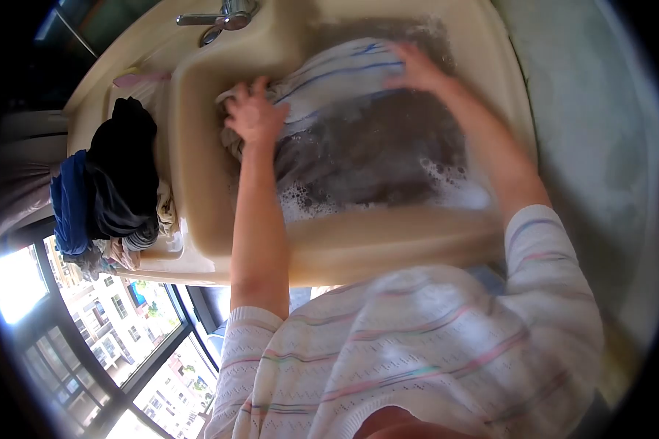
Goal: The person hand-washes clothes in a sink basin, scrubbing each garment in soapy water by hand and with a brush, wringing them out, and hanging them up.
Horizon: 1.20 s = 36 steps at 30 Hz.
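Observation:
A white cloth with blue stripes [344,69] bulges out of murky, sudsy water in the beige sink basin [198,183]. My left hand [256,113] is over the cloth's left end, fingers spread, next to a bunched beige piece of fabric. At the right end of the striped cloth is my right hand [419,69], slightly blurred, with its fingers stretched out and apart. Dark fabric [373,157] shows under the water below the striped cloth. White foam [300,201] floats along the near side of the basin.
A chrome faucet [234,14] stands at the back left. Black clothes [124,168] and blue clothes [69,201] are heaped on the sink's left ledge, near a pink item [143,77]. A wall [593,110] borders the right side; windows [117,314] are at lower left.

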Tool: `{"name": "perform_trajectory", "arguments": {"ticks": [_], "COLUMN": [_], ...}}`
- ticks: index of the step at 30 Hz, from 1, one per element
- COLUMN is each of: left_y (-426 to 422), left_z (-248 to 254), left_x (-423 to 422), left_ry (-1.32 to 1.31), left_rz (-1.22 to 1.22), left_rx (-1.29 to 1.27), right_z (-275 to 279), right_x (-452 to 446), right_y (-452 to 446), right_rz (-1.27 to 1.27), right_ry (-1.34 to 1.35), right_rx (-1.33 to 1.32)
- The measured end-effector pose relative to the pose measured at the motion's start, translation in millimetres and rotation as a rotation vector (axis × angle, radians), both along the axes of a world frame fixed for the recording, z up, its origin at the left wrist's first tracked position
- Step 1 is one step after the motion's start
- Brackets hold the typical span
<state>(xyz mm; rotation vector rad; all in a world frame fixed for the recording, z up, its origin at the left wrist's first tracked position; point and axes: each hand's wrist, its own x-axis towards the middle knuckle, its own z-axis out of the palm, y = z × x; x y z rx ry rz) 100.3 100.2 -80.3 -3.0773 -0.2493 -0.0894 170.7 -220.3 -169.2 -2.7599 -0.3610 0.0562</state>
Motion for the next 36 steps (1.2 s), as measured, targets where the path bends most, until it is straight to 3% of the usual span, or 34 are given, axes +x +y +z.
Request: {"name": "perform_trajectory", "arguments": {"ticks": [2,3,5,6,7,9,10,11,12,13,14,15,16,17,19,20,21,22,23,24,26,27,29,31,33,34,35,36], "left_y": [-15.7,-18.0,-3.4,6.2,16.6,16.4,15.0,1.0,-5.8,-10.4,-15.1,-22.0,-18.3,-8.7,11.8,12.6,-1.2,-7.6,-15.5,-23.6,-50.5,-47.5,-47.9,-46.5,-36.0,-31.7,-37.6,-30.8], "left_z": [-28.4,-37.0,-44.2,-46.8,-55.0,-68.7,-71.6,-61.6,-55.1,-50.8,-45.3,-33.6,-46.0,-79.2,-157.3,-171.2,-159.3,-142.6,-120.7,-98.7,-56.1,-65.8,-80.3,-91.7,-88.8,-85.6,-65.4,-63.6], "left_x": [-4.5,-3.3,14.8,21.7,22.1,21.6,25.7,22.4,20.0,17.1,12.7,7.7,9.0,14.9,33.3,32.0,22.2,20.7,18.2,15.9,8.7,14.1,10.7,6.3,8.5,10.8,16.2,24.5], "left_ry": [0.159,0.239,0.397,0.476,0.521,0.528,0.512,0.480,0.537,0.601,0.667,0.610,0.572,0.549,0.757,0.805,0.579,0.321,0.184,0.186,0.148,0.130,0.104,0.045,0.054,0.046,0.193,0.171], "left_rz": [-0.179,-0.269,-0.208,-0.175,-0.039,0.192,0.309,0.383,0.423,0.469,0.520,0.623,0.550,0.284,-0.581,-0.675,-0.764,-0.269,0.260,0.658,0.593,0.605,-0.147,-1.046,0.027,0.464,0.598,0.508], "left_rx": [0.024,0.040,-0.370,-0.580,-1.126,-1.755,-2.067,-2.148,-2.197,-2.239,-2.277,-2.206,-2.268,-2.471,-3.016,-3.103,-3.151,-2.986,-2.621,-2.282,-2.198,-2.156,-2.634,-2.899,-2.504,-2.192,-2.034,-1.880], "right_z": [8.9,18.8,40.2,38.5,36.5,26.6,16.6,10.9,-26.7,-3.7,17.9,43.3,58.4,72.5,98.6,103.5,93.4,73.8,58.3,50.7,51.1,53.2,64.2,75.6,71.5,65.4,56.0,30.3], "right_x": [-37.5,-29.7,-7.7,-3.7,-1.7,-8.4,-12.4,-16.2,-7.7,-18.7,-29.6,-51.5,-66.6,-83.0,-111.5,-116.0,-103.7,-78.5,-55.7,-35.9,-12.3,-19.5,-50.5,-77.3,-84.6,-64.4,-32.3,-8.9], "right_y": [31.0,30.0,16.2,3.9,-11.5,-7.9,10.1,37.0,54.6,87.0,114.9,141.1,165.7,179.0,203.0,212.7,218.9,218.9,214.8,207.3,193.4,192.0,196.8,202.3,203.0,191.1,170.5,145.1], "right_rz": [0.109,0.114,0.114,0.027,-0.058,-0.284,-0.331,-0.381,-0.099,-0.074,0.072,0.125,0.206,0.258,0.368,0.427,0.273,0.124,-0.021,-0.070,-0.179,-0.115,0.004,0.097,0.116,-0.080,-0.278,-0.224], "right_ry": [0.227,0.408,0.778,0.772,0.758,0.627,0.566,0.506,0.531,0.494,0.227,0.105,-0.063,-0.151,-0.333,-0.422,-0.345,-0.266,-0.189,-0.152,-0.077,-0.138,-0.263,-0.265,-0.242,-0.001,0.241,0.163], "right_rx": [-0.312,-0.211,0.002,0.225,0.446,0.941,0.980,1.020,1.029,0.781,0.529,0.738,0.646,0.622,0.570,0.546,0.508,0.464,0.412,0.392,0.358,0.363,0.376,0.448,0.460,0.503,0.543,0.439]}}
